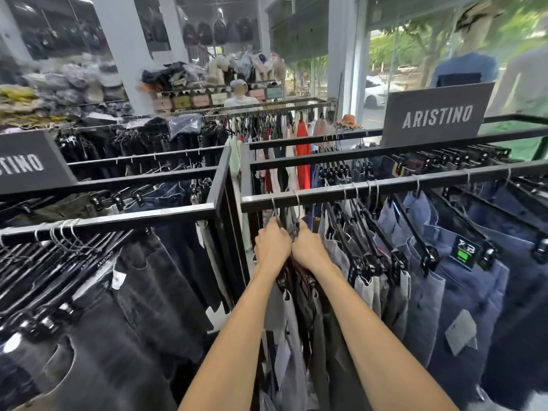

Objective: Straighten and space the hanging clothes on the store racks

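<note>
Gripping hangers (297, 204), left hand (272, 247) and right hand (310, 247) hold trousers (292, 327) hanging vertically

Daylight comes in through the glass front (400, 69) just behind the ARISTINO sign (436, 114), bright, with soft shadows. Below and left of the sign, my left hand (272, 247) and right hand (310, 247), gripping the hangers (297, 201), look sharp. Far left of the sign the shelves (44, 90) smear with motion blur. The rail (385, 185) under the sign bows from the wide lens.
</note>
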